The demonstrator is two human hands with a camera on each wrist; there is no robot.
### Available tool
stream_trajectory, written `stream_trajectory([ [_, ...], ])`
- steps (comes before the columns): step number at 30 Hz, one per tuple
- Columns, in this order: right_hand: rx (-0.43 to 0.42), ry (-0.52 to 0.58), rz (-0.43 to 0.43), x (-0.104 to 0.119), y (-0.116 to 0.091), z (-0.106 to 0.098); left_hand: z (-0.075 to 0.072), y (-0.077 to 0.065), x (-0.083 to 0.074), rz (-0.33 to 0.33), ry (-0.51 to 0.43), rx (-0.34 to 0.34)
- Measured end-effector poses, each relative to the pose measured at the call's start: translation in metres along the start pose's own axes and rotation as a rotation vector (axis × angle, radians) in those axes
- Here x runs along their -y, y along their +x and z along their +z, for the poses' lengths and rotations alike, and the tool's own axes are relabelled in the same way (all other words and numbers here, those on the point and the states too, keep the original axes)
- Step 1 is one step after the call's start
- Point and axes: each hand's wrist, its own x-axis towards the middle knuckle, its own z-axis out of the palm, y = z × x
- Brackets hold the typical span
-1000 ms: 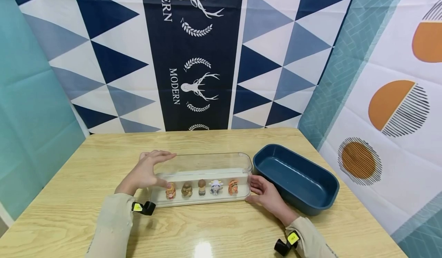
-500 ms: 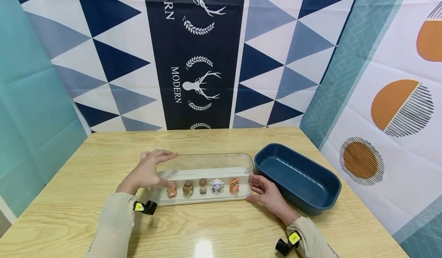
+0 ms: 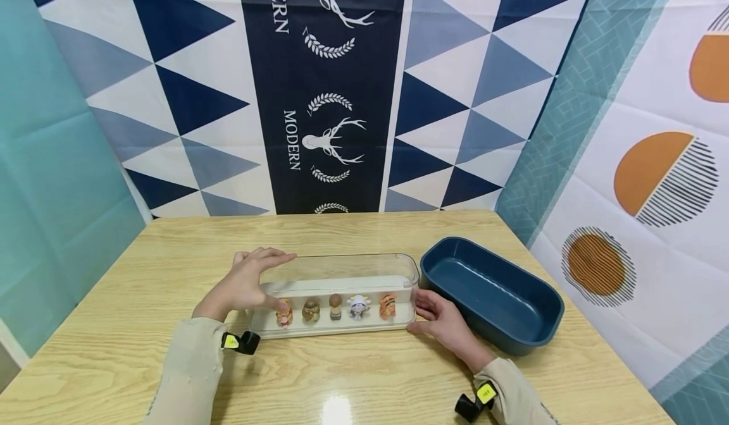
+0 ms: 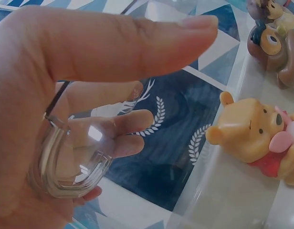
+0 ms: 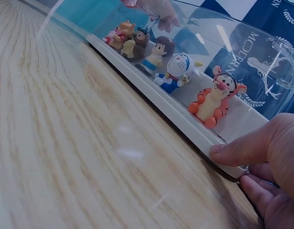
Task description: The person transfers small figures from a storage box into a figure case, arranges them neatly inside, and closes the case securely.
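Observation:
A clear-lidded display case lies lengthwise mid-table, its transparent cover [image 3: 342, 265] over a white base [image 3: 347, 331]. Inside, several figurines stand in a row: a yellow bear [image 4: 247, 126] in red, a brown one [image 3: 311, 311], a brown-haired one [image 3: 335, 305], a blue-and-white one [image 5: 179, 67] and an orange tiger [image 5: 215, 100]. My left hand [image 3: 243, 283] grips the cover's left end, thumb in front and fingers behind, seen through the plastic. At the right end, my right hand [image 3: 441, 320] holds the base's corner, with the thumb on its front edge and fingers partly hidden.
Close to the case's right end stands a deep dark-blue basin [image 3: 492, 292], set at an angle. The wooden table [image 3: 296, 381] runs back to a patterned cloth backdrop. A camera is strapped to each wrist.

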Motion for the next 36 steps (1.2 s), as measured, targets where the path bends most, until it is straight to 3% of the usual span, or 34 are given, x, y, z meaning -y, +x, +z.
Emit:
stream_trajectory([
  [25,0.002,-0.008,0.008,0.0011,-0.0028,-0.0001,-0.0013,-0.0049,-0.0089,-0.026,0.032,0.055],
  [36,0.002,0.000,-0.006,0.0022,-0.0036,-0.0005,0.0006,-0.0060,-0.0079,0.004,0.042,0.053],
])
